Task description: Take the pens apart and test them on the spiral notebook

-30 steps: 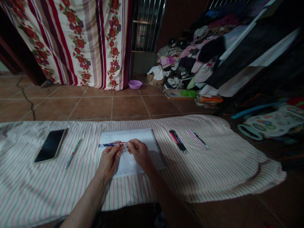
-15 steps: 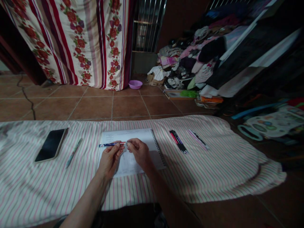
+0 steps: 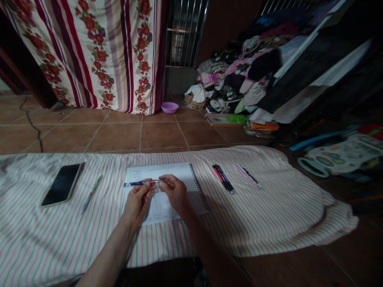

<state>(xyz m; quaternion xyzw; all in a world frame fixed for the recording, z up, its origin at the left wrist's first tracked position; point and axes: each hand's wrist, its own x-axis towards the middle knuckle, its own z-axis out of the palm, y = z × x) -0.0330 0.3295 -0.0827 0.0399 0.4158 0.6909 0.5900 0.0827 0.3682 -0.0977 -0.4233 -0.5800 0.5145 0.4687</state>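
My left hand [image 3: 140, 201] is closed around a slim dark-blue patterned pen [image 3: 131, 184] with a red section near its right end. The pen lies level above an open spiral notebook [image 3: 182, 169]. At the pen's right end, the thumb and fingers of my right hand [image 3: 176, 193] are pinched together on the tip; any small part between them is too small to make out. Faint writing shows on the page beneath both hands. Left of the notebook lies a pale green-blue pen [image 3: 91, 195].
A phone [image 3: 62, 185] lies at the far left of the striped cloth [image 3: 269, 215]. Right of the notebook are several dark and red pens [image 3: 223, 179], then pink and black pens [image 3: 248, 176]. Beyond are a purple basin [image 3: 169, 107] and heaped clothes [image 3: 239, 75].
Both hands keep their hold on the pen with hardly any movement. The whole view has shifted very slightly.
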